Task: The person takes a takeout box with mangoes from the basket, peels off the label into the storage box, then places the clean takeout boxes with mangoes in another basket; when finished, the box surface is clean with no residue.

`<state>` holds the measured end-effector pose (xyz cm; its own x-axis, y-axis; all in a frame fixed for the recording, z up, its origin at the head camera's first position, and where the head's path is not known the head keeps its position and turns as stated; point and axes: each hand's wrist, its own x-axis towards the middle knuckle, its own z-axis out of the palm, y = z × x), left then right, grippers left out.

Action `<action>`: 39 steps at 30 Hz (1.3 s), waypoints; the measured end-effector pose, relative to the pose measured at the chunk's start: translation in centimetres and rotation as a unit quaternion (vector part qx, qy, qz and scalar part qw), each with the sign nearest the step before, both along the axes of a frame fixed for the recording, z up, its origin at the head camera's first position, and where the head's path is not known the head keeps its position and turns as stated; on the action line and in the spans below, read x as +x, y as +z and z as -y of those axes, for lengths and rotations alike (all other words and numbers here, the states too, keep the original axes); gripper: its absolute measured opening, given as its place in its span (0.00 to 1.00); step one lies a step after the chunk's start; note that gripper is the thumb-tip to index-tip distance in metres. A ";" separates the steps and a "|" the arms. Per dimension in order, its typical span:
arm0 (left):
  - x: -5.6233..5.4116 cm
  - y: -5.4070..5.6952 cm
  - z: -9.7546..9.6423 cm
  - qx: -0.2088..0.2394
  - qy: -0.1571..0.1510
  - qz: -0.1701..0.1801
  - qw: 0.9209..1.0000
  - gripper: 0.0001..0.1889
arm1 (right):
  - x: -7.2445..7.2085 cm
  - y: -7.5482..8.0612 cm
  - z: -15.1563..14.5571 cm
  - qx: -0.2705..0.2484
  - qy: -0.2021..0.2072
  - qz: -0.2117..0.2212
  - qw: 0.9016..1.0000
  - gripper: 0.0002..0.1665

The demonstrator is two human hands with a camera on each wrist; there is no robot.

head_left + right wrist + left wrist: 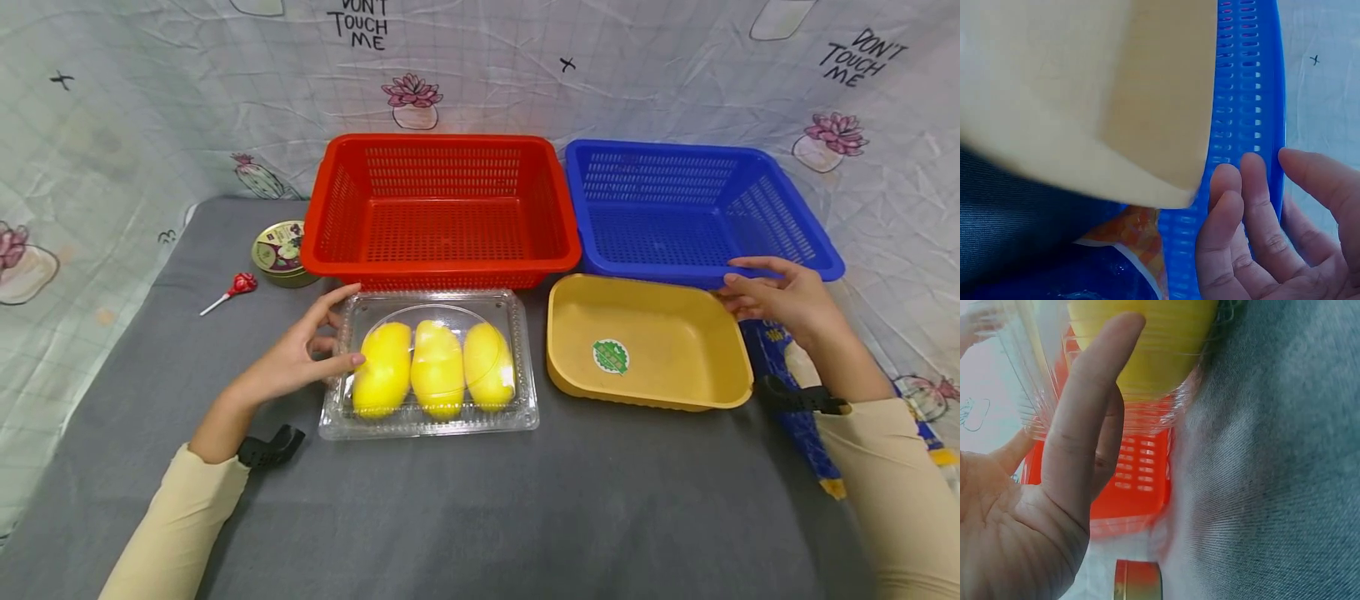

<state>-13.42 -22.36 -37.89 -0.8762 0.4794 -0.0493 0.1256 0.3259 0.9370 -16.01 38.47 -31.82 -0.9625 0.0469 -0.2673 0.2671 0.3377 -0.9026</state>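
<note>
A clear plastic box (435, 428) lies on the cloth with three yellow mangoes (438, 371) inside, seen through its lid. My left hand (288, 362) is at the box's left side, fingers spread near the back corner and thumb over the left edge. In the left wrist view that thumb (1075, 434) stretches straight across the plastic. Over on the right, my right hand (787, 302) is at the front rim of the blue basket (652, 225), beside the yellow tray's (645, 333) right end. Its fingers (1266, 231) are loosely bent and hold nothing; whether they touch the rim I cannot tell.
A red basket (442, 225) stands behind the box, side by side with the blue one. To the left are a round tin (281, 250) and a red lollipop (242, 284). Partly under my right forearm lies a blue packet (802, 433). A printed curtain (495, 75) hangs behind.
</note>
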 end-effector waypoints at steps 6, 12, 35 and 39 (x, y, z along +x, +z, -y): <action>0.3 0.1 0.0 0.021 -0.008 0.000 1.000 0.47 | -0.3 0.1 0.0 0.004 -0.009 0.014 1.000 0.11; 0.4 0.2 -0.2 0.035 -0.024 -0.021 0.999 0.47 | -0.4 0.1 -0.2 0.003 -0.007 0.026 1.000 0.12; 0.6 2.3 -1.5 0.181 -0.055 -0.071 0.979 0.50 | -0.4 0.1 -0.5 -0.039 -0.014 0.026 0.999 0.11; 0.3 2.9 -1.8 0.178 -0.045 -0.075 0.980 0.51 | -0.3 0.2 -0.4 -0.046 -0.017 0.029 0.998 0.11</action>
<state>-13.11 -20.52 -35.03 -0.8137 0.5191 0.2616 0.2848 -0.0363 0.9579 -16.28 38.88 -31.65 -0.9437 0.0522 -0.3268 0.3293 0.2446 -0.9120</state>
